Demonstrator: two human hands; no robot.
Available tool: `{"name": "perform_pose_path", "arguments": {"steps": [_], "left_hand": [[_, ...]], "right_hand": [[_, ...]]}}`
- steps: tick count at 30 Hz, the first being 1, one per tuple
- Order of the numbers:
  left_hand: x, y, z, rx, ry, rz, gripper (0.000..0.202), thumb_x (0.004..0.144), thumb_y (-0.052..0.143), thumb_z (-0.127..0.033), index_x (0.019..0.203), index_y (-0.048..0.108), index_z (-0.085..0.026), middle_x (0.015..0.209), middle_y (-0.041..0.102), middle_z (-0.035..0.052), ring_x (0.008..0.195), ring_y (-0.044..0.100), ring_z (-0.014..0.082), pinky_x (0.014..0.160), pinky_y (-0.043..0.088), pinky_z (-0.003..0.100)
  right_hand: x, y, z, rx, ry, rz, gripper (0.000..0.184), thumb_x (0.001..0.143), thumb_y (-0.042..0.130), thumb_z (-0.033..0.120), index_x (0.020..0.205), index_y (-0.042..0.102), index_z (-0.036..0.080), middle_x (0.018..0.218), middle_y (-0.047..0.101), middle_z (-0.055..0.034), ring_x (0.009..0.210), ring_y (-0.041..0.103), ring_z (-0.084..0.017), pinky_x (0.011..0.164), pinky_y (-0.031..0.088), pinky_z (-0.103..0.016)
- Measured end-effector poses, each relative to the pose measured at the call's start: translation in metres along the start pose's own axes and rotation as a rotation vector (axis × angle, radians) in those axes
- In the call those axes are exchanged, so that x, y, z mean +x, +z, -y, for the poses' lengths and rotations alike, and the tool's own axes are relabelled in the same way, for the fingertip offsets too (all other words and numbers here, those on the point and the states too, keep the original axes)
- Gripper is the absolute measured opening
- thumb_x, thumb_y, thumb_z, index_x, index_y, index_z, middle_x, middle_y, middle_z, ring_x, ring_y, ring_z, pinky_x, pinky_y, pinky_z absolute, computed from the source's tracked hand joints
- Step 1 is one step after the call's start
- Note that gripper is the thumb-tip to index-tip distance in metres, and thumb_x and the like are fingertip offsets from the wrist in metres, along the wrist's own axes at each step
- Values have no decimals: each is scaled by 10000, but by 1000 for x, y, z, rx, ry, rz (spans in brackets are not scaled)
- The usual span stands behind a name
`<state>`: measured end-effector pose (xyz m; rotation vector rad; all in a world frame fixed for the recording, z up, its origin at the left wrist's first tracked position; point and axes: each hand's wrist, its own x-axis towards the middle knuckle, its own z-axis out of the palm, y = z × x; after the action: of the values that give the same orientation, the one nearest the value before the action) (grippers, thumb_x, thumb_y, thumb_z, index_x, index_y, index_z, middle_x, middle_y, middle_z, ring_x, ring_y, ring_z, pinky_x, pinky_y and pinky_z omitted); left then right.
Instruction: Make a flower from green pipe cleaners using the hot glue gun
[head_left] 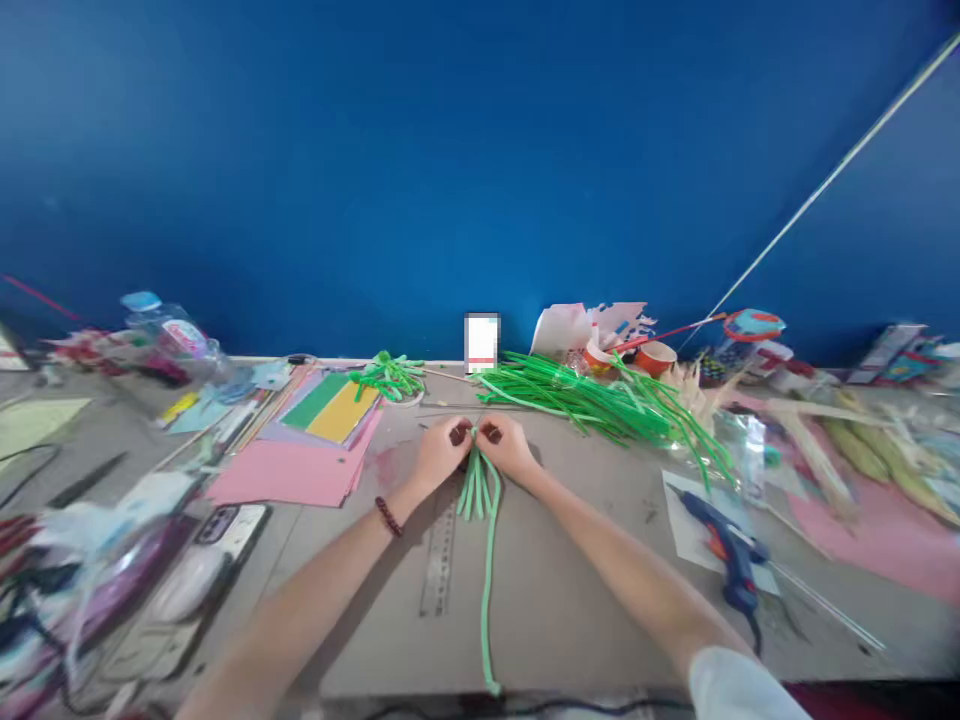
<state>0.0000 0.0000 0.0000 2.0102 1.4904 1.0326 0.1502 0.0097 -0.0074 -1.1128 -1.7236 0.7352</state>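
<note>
A small bundle of light green pipe cleaners fans downward between my two hands at the middle of the table. My left hand, with a dark beaded bracelet on the wrist, is closed in a pinch at the bundle's top. From the other side, my right hand pinches the same top end. One much longer pipe cleaner trails from there toward the table's front edge. The fingertips cover the exact spot where the strands meet. Partly beneath the left forearm lies a clear ruler.
Behind my right hand spreads a pile of long green pipe cleaners. Shorter green pieces fill a small dish at the back. Pink paper sheets and a phone lie left. A blue glue gun rests on white paper at right.
</note>
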Motion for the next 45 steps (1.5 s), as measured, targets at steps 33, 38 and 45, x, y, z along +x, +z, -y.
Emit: {"name": "perform_pose_path", "arguments": {"steps": [33,38,45], "left_hand": [[-1,0,-9,-638,-235,-30,237,716,628,-344,842,688,-152,711,671,41,590,575,140,526,447,237],[-2,2,-9,-525,-145,-28,188,732,621,-335,785,654,-157,764,669,50,656,590,149,609,473,252],[-3,-1,-8,-156,-10,-42,74,769,553,-228,754,610,-183,758,621,24,661,544,133,642,421,241]], "right_hand": [[5,-4,-3,324,225,64,128,680,512,297,608,470,200,509,474,53,458,442,-91,465,372,-215],[2,-6,-1,148,94,17,102,668,482,235,574,481,194,534,456,39,518,416,-107,519,339,-229],[-2,-6,-1,-55,-57,41,96,697,494,206,602,506,200,587,486,15,573,426,-133,590,326,-249]]}}
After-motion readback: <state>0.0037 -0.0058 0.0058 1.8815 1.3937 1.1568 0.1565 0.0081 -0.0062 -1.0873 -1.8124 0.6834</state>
